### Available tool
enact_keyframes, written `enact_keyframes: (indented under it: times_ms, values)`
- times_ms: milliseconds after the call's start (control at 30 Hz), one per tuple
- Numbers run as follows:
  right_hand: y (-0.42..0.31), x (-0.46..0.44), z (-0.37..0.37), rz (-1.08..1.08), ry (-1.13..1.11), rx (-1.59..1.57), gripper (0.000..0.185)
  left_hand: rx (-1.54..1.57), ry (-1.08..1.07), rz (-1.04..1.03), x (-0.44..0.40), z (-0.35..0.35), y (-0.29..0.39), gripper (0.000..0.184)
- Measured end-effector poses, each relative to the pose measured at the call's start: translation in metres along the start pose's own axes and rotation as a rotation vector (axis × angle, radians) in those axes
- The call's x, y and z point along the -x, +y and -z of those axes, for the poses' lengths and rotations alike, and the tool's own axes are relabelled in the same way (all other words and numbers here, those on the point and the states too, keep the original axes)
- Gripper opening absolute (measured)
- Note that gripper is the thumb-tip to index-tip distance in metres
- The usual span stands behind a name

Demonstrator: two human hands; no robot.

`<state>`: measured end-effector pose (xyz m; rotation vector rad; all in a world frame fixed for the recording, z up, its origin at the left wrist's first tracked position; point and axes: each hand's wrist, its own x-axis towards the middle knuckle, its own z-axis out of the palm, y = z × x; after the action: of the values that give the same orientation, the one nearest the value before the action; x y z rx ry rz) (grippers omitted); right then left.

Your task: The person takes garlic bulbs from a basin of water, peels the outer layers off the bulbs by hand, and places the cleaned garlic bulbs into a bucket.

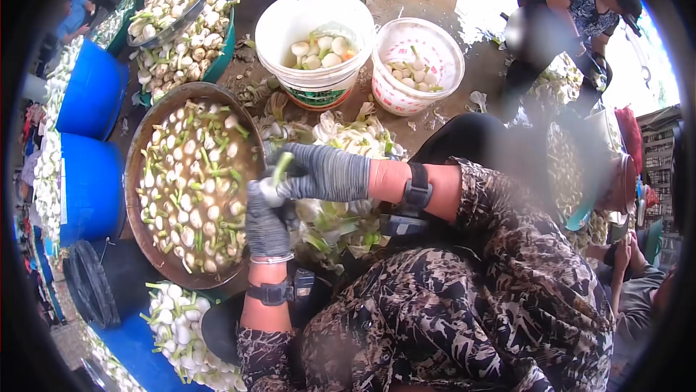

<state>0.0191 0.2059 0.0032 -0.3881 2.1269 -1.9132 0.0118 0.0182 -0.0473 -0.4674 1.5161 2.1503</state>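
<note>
Between my two grey-gloved hands is a garlic bulb (272, 193) with a short green stem pointing up. My left hand (268, 227) is closed around its lower side, with dark fingertips curled in. From the right, my right hand (326, 172) meets it, its fingers bent against the same bulb. Whether a small tool is also in this hand is hidden. Just left of both hands stands a wide round tub (130, 196) of murky water, full of floating garlic bulbs with cut green stems. Below my wrists, peeled leaves and skins (337, 229) lie heaped.
Ahead stand a white bucket (272, 22) and a smaller white bucket (448, 51), each with some bulbs inside. Blue tubs (90, 182) line the left. More garlic (177, 327) is piled at lower left. Another person (580, 1) bends over at upper right.
</note>
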Motion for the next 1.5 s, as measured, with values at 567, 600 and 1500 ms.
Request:
enact_keyframes:
  times_ms: [567, 600, 1500]
  values:
    - [0.032, -0.099, -0.001, 0.035, 0.087, 0.831, 0.035, -0.34, -0.229, -0.159, 0.038, 0.024, 0.019, 0.027]
    - [0.054, -0.124, -0.042, 0.074, -0.186, 1.081, 0.041, -0.222, -0.145, -0.223, 0.035, 0.029, 0.021, 0.026]
    - [0.118, -0.133, -0.045, -0.13, -0.175, 0.526, 0.022, 0.127, 0.093, -0.208, 0.046, 0.06, 0.059, 0.031]
